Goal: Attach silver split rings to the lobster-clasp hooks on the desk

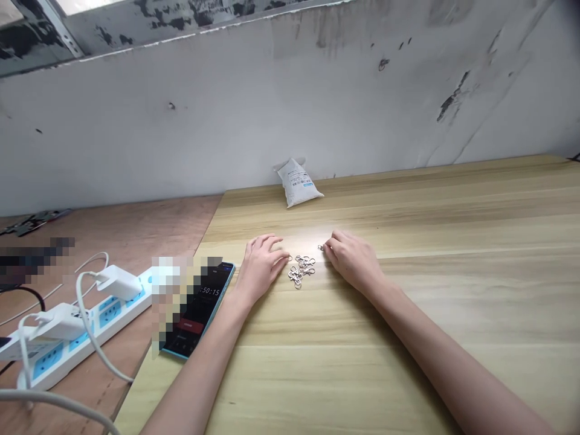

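Note:
A small pile of silvery metal swivel clasps with rings (301, 271) lies on the wooden tabletop between my two hands. To its left, my left hand (261, 261) rests palm down, with a small metal ring (290, 258) at its fingertips; the fingers are partly bent and seem to pinch it. On the other side, my right hand (352, 257) is closed, thumb and forefinger gripping a small metal clasp (321, 248) just above or on the table. The fingers hide part of that clasp.
A white plastic parcel (299, 184) with a printed label stands by the wall. Left of my left forearm lies a phone (206, 308) showing a timer, partly pixelated. Farther left, a white power strip (106, 317) with chargers and cables sits on a reddish board.

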The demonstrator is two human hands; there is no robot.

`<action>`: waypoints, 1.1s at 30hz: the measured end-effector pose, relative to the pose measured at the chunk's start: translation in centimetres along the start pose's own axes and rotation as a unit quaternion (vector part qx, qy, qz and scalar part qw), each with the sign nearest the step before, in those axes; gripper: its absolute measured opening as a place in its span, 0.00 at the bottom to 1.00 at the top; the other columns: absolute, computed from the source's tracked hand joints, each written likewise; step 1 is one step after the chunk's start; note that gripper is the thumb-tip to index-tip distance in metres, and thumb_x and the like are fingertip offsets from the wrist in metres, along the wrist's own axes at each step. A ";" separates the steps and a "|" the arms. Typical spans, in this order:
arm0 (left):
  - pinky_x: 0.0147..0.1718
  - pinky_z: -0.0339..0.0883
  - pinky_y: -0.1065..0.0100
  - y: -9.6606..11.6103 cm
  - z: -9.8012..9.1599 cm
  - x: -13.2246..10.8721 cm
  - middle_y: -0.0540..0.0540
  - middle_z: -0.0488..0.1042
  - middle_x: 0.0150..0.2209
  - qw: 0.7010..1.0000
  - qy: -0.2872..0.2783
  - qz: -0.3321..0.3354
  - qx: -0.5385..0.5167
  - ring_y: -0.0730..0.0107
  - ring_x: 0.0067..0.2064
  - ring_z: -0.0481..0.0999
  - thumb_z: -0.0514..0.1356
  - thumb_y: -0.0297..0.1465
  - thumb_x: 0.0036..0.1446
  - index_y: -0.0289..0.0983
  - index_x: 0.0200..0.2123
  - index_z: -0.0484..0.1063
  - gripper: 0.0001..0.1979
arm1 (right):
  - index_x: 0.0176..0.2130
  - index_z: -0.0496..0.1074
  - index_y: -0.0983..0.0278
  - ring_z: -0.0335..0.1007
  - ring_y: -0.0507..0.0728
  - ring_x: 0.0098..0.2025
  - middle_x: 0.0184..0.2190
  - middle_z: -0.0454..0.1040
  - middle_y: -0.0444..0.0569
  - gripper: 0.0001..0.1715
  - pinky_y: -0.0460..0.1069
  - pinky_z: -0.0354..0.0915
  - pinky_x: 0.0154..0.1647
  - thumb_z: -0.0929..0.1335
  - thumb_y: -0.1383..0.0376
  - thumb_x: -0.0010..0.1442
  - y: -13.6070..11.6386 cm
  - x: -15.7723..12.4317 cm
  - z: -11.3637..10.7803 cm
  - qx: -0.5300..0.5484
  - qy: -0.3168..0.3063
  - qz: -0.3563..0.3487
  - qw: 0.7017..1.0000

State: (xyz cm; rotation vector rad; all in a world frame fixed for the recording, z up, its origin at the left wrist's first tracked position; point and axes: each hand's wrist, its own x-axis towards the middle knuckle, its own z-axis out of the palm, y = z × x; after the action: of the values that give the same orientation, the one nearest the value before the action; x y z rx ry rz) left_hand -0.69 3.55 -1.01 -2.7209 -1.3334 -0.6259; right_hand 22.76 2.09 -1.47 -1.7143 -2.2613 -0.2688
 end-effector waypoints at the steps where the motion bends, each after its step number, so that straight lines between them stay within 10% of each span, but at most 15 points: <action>1: 0.56 0.57 0.48 0.1 0.1 0.0 0.44 0.73 0.52 1.000 0.005 0.005 0.005 0.54 0.58 0.64 0.56 0.31 0.63 0.42 0.39 0.77 0.09 | 0.30 0.74 0.66 0.65 0.55 0.33 0.32 0.73 0.53 0.19 0.50 0.53 0.32 0.60 0.66 0.68 -0.1 0.0 0.0 -0.001 0.002 0.002 1.000; 18: 0.54 0.58 0.54 0.7 0.7 0.2 0.42 0.71 0.53 0.994 -0.007 -0.057 -0.090 0.55 0.61 0.61 0.61 0.30 0.60 0.38 0.34 0.72 0.02 | 0.35 0.75 0.65 0.69 0.55 0.35 0.34 0.74 0.50 0.14 0.49 0.54 0.32 0.63 0.64 0.67 -0.6 -0.3 -0.1 0.026 -0.015 0.011 0.999; 33: 0.45 0.56 0.60 1.7 0.0 0.3 0.51 0.78 0.34 0.987 0.056 -0.029 -0.151 0.64 0.42 0.69 0.62 0.29 0.60 0.42 0.36 0.78 0.04 | 0.35 0.73 0.61 0.69 0.53 0.30 0.32 0.77 0.45 0.07 0.47 0.53 0.27 0.65 0.65 0.63 -1.9 -1.5 -0.4 0.207 0.047 0.031 0.977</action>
State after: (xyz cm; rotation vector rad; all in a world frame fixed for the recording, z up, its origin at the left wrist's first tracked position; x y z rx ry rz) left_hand 0.76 2.71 -0.63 -2.8274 -1.3982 -1.0482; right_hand 21.36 0.03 -1.55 -1.5129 -2.0154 0.1261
